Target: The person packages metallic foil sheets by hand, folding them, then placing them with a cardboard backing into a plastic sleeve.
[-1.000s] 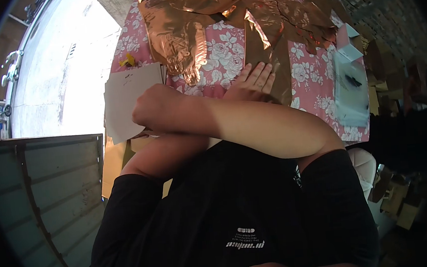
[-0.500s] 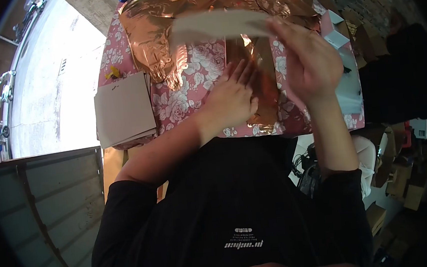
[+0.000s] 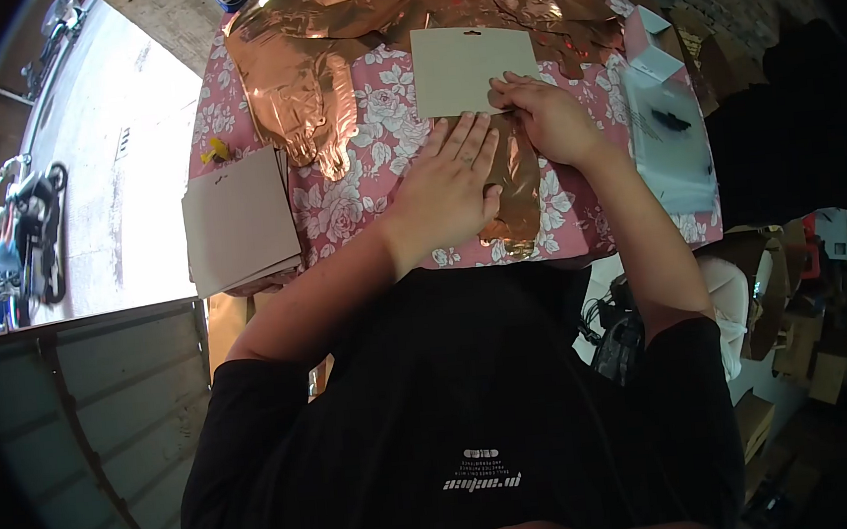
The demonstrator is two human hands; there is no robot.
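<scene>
Steadying matte card (image 3: pixel 474 70) over crinkled copper foil (image 3: pixel 515 198)

On the desk (image 3: pixel 330 212), the card stack (image 3: pixel 241 219) lies near left, a small object (image 3: pixel 219 151) just behind it. The foil (image 3: pixel 295 86) spreads across the far side. In the middle, 1 card (image 3: pixel 468 72) lies beyond the foil strip's (image 3: pixel 518 197) near end. At right, the box (image 3: pixel 652 43) sits behind the plastic bags (image 3: pixel 670 170).

Your count
You had one loose card (image 3: pixel 473 74), with one card stack (image 3: pixel 241 222) left and one white box (image 3: pixel 649 46) right of it.
</scene>
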